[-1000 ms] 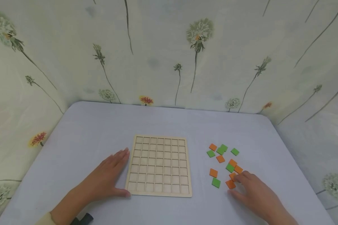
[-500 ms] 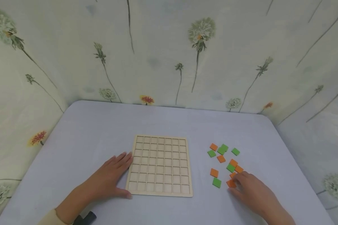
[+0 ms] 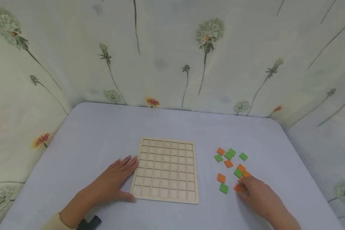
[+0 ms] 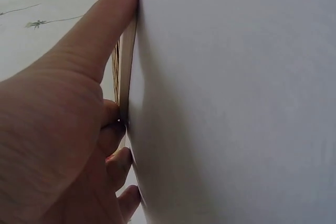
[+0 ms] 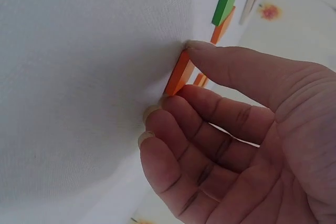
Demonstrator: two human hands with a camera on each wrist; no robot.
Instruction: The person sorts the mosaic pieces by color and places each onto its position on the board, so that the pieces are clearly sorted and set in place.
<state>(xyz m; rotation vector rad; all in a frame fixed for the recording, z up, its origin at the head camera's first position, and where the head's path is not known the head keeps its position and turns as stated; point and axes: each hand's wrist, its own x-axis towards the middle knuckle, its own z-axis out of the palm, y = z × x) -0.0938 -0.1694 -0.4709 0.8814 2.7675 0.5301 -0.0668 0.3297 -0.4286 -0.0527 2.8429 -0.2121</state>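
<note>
A pale wooden grid board [image 3: 166, 165] with square cells lies on the table. My left hand [image 3: 110, 181] rests along its left edge, fingers and thumb spread; in the left wrist view the thumb and fingertips touch the side of the board [image 4: 125, 72]. Over to the right, my right hand [image 3: 260, 197] pinches a small square orange tile [image 5: 179, 72] low at the tabletop, thumb at one end and fingertips at the other. Other fingers curl in beside it. A green tile [image 3: 223, 188] and another orange tile [image 3: 221, 178] lie just left of that hand.
Several more green and orange tiles [image 3: 228, 155] are scattered right of the board, some overlapping. A dark object [image 3: 91, 222] shows by the left wrist. The white-covered table [image 3: 109, 127] ends at a flower-patterned cloth backdrop [image 3: 166, 57].
My right thumb has closed in on the orange tile. The left hand has slid slightly forward and right against the board. The head view has shifted a little.
</note>
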